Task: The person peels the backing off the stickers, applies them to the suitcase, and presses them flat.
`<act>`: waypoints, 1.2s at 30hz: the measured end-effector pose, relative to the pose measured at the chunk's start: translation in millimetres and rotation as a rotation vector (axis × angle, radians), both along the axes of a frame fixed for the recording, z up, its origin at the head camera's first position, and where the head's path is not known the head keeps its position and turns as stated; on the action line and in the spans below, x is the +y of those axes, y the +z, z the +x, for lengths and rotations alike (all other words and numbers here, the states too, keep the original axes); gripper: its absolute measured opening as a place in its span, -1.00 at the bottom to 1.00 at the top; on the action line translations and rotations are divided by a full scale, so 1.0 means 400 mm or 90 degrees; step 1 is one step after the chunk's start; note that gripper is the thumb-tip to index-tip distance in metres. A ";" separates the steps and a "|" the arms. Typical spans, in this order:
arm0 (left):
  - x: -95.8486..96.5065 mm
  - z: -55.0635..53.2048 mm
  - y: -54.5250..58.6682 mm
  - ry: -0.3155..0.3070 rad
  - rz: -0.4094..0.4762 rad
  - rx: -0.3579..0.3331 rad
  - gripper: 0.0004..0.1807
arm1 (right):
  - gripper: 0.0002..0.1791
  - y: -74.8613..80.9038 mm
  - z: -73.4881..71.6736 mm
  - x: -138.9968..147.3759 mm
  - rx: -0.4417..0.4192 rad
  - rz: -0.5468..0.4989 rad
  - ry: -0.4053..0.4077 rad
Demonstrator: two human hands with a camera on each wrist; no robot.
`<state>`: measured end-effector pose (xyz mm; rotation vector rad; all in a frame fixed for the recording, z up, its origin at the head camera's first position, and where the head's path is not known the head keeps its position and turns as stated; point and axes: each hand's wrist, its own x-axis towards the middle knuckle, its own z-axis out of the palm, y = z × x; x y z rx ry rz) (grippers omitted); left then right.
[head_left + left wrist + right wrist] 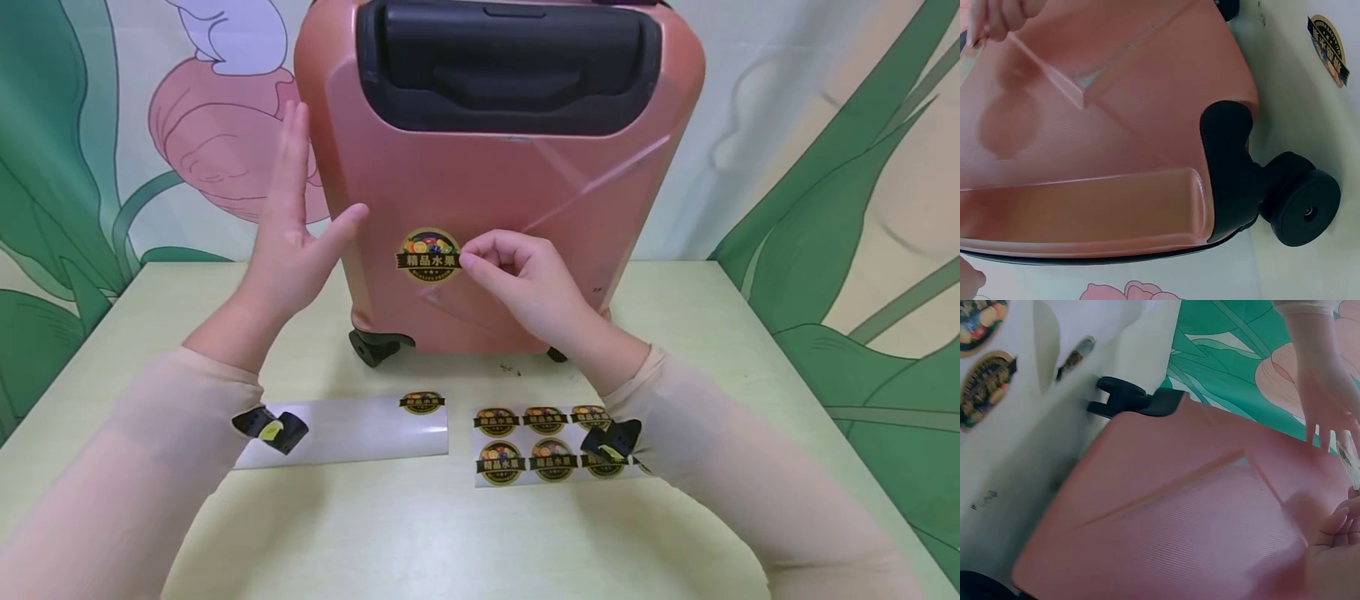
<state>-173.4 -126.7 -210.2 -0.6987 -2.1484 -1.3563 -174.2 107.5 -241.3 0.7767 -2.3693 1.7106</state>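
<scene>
A pink hard-shell suitcase [480, 192] stands upright on the table, its black handle recess at the top. My right hand [536, 283] pinches the right edge of a round fruit sticker [427, 254] between thumb and fingertips. The sticker faces the head camera, in front of the suitcase's lower left front; the right wrist view shows it edge-on [1347, 464], held off the shell. My left hand [288, 225] is raised with straight fingers at the suitcase's left edge, thumb spread toward the front, holding nothing. The left wrist view shows the suitcase's corner and a black wheel [1307, 206].
On the pale table [360, 533] lie two sticker sheets. The left white backing sheet [360, 429] carries one sticker at its upper right corner; the right sheet [525, 479] carries several, partly behind my right wrist. A cloth [780, 125] printed with leaves hangs behind.
</scene>
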 end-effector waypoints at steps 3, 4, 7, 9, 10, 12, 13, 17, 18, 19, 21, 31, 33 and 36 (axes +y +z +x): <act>0.006 0.004 0.001 -0.008 -0.004 -0.009 -0.10 | -0.85 0.015 -0.011 -0.011 0.014 -0.006 0.002; 0.008 0.003 0.000 -0.009 -0.004 -0.010 -0.09 | -0.85 0.020 -0.013 -0.014 0.016 -0.010 0.004; 0.013 -0.003 -0.003 -0.016 0.005 -0.020 -0.04 | -0.85 0.035 -0.018 -0.024 0.022 -0.019 0.013; 0.017 -0.008 -0.006 -0.020 0.012 -0.025 0.00 | -0.85 0.047 -0.019 -0.030 0.023 -0.026 0.018; 0.019 -0.010 -0.007 -0.022 0.017 -0.027 0.01 | -0.85 0.052 -0.020 -0.033 0.026 -0.028 0.018; 0.022 -0.015 -0.010 -0.027 0.027 -0.026 0.05 | -0.85 0.064 -0.025 -0.040 0.034 -0.032 0.016; 0.024 -0.016 -0.012 -0.027 0.030 -0.026 0.06 | -0.85 0.068 -0.028 -0.044 0.039 -0.035 0.015; 0.027 -0.020 -0.016 -0.028 0.043 -0.023 0.06 | -0.84 0.082 -0.042 -0.059 0.047 -0.047 0.011; 0.028 -0.020 -0.016 -0.027 0.045 -0.024 0.05 | -0.84 0.085 -0.045 -0.063 0.048 -0.050 0.011; 0.029 -0.021 -0.016 -0.025 0.047 -0.024 0.05 | -0.84 0.087 -0.047 -0.065 0.049 -0.052 0.012; 0.031 -0.022 -0.017 -0.024 0.054 -0.022 0.04 | -0.83 0.092 -0.050 -0.069 0.050 -0.052 0.012; 0.039 -0.027 -0.021 -0.023 0.102 -0.010 0.00 | -0.84 0.110 -0.054 -0.088 0.052 -0.044 0.011; 0.041 -0.027 -0.022 -0.025 0.113 -0.011 -0.01 | -0.84 0.112 -0.053 -0.090 0.053 -0.047 0.007; 0.041 -0.027 -0.023 -0.023 0.124 -0.010 -0.02 | -0.84 0.114 -0.054 -0.091 0.059 -0.051 -0.001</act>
